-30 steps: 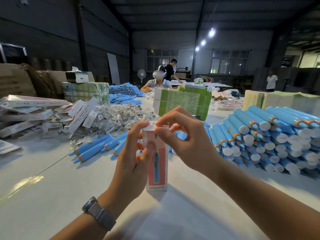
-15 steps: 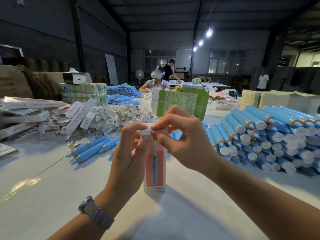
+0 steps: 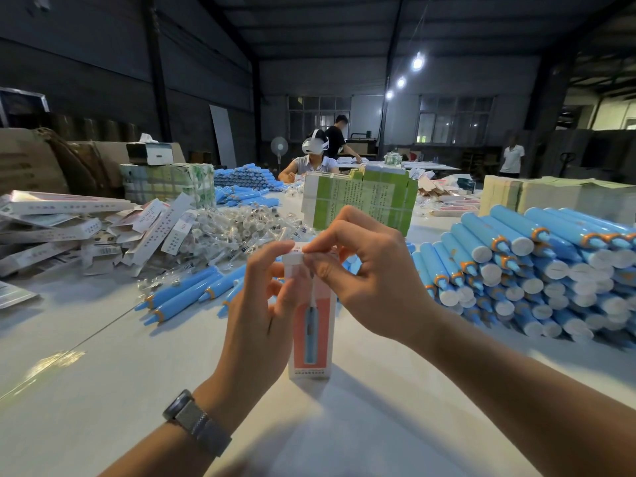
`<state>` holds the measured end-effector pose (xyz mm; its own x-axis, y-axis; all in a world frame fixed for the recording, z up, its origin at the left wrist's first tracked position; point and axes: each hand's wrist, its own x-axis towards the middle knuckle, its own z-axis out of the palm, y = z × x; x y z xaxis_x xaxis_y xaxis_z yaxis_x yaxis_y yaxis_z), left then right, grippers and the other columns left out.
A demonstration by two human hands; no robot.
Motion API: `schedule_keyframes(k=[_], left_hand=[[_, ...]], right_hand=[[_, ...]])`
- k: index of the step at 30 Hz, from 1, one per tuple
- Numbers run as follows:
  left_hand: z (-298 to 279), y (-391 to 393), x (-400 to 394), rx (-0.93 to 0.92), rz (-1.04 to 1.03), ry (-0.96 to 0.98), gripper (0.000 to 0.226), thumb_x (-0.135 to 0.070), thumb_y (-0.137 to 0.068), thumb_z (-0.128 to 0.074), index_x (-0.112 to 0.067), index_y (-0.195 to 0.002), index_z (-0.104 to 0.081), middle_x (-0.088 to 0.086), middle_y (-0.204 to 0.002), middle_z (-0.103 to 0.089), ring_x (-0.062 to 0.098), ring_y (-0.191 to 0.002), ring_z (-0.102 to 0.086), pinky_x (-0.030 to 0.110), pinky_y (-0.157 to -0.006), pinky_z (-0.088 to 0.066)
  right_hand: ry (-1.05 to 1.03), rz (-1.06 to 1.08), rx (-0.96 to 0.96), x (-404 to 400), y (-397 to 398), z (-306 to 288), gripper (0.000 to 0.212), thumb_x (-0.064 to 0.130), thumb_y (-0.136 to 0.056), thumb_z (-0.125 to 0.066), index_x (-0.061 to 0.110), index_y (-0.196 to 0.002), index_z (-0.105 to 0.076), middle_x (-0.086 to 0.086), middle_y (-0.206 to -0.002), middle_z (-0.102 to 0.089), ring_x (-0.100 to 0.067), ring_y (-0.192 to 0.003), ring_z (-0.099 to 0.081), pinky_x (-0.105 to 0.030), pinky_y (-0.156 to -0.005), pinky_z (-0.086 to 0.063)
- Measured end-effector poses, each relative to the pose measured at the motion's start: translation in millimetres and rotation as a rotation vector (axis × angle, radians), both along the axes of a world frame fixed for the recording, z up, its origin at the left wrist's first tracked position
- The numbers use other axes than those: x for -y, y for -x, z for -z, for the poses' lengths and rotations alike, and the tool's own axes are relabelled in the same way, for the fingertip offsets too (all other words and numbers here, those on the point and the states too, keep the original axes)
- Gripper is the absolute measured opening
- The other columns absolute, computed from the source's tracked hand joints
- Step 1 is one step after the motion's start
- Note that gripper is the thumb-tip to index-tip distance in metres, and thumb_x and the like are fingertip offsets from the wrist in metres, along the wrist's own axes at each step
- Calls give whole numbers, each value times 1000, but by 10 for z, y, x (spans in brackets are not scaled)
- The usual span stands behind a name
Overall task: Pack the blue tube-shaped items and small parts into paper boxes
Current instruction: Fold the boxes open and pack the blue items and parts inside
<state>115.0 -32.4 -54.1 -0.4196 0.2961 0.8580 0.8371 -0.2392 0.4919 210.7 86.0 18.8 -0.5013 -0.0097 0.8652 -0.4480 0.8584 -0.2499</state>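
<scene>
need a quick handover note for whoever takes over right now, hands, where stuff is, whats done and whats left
Left hand: grips the upright paper box near its top, bottom end on the white table.
Right hand: pinches the top flap of that box, pressing it down.
Stock: big stack of blue tubes to the right, a few loose blue tubes to the left, the clear bagged small parts behind them, flat unfolded boxes far left.
Done: this box is upright, its top nearly closed; its contents are hidden.
Left: tuck the flap fully, set the box aside, then box the remaining tubes and parts.
</scene>
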Motion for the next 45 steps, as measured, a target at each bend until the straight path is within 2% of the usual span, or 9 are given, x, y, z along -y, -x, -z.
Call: schedule_keyframes(k=[5, 8, 14, 21, 25, 31, 35, 39, 45], left_hand=[[-12, -11, 5, -3, 5, 6, 31, -55, -97, -42, -64, -126, -34, -22, -97, -62, 11, -81, -67, 27, -63, -56], [-5, -3, 10, 3, 23, -3, 36, -54, -97, -43, -60, -131, -32, -16, -101, -63, 12, -84, -69, 27, -66, -57], [2, 14, 13, -39, 29, 18, 39, -56, -97, -41, -65, -133, -28, -17, -105, -63, 14, -88, -68, 37, -70, -58], [7, 42, 26, -72, 43, 11, 39, -61, -100, -36, -65, -137, -26, -22, -103, -63, 11, -87, -66, 16, -68, -51], [18, 47, 28, -69, 42, 29, 44, -48, -99, -41, -68, -135, -26, -23, -102, -63, 12, -88, -67, 20, -71, -53], [9, 39, 32, -79, 18, 56, 43, -46, -98, -39, -70, -132, -26, -26, -102, -62, 12, -88, -67, 24, -70, -56], [2, 19, 37, -71, 29, 48, 39, -46, -97, -40, -71, -126, -30, -16, -101, -65, 21, -87, -68, 45, -70, -58], [-2, 15, 42, -70, 49, 34, 34, -48, -99, -42, -68, -124, -33, -12, -101, -66, 24, -86, -68, 48, -68, -57], [-1, 25, 46, -67, 23, 10, 33, -46, -99, -42, -66, -125, -35, -3, -105, -68, 24, -85, -69, 52, -68, -56]], right_hand=[[84, -26, 30, 16, -6, -20, 4, 11, -83, -69, 14, -84, -72, 15, -79, -52, -12, -76, -57, -24, -67, -48], [118, -41, 60, 27, -14, -36, 4, 12, -83, -69, 14, -83, -73, 8, -79, -55, -16, -76, -58, -31, -67, -49], [230, -129, 142, 4, -39, -83, 9, 18, -81, -68, 9, -80, -72, 9, -77, -53, -14, -75, -55, -17, -67, -43], [283, -182, 183, -34, -45, -98, 4, 17, -78, -70, 13, -76, -71, 15, -74, -50, -20, -72, -52, -33, -65, -44], [276, -181, 146, -38, -43, -97, 9, 19, -79, -71, 25, -74, -67, 7, -76, -54, -25, -72, -54, -32, -64, -44], [277, -260, 212, -85, -52, -125, 6, 16, -80, -71, 21, -78, -70, -4, -82, -55, -34, -85, -57, -54, -71, -51], [260, -301, 241, -110, -62, -136, 14, 9, -83, -73, 21, -78, -70, -12, -87, -55, -33, -84, -58, -56, -66, -51], [250, -306, 262, -153, -66, -145, 11, 9, -83, -72, 19, -79, -70, -13, -88, -56, -32, -84, -57, -57, -65, -51], [47, -159, 204, -169, -57, -80, 17, 21, -82, -77, 13, -97, -72, 0, -89, -57, -17, -79, -59, -31, -67, -53]])
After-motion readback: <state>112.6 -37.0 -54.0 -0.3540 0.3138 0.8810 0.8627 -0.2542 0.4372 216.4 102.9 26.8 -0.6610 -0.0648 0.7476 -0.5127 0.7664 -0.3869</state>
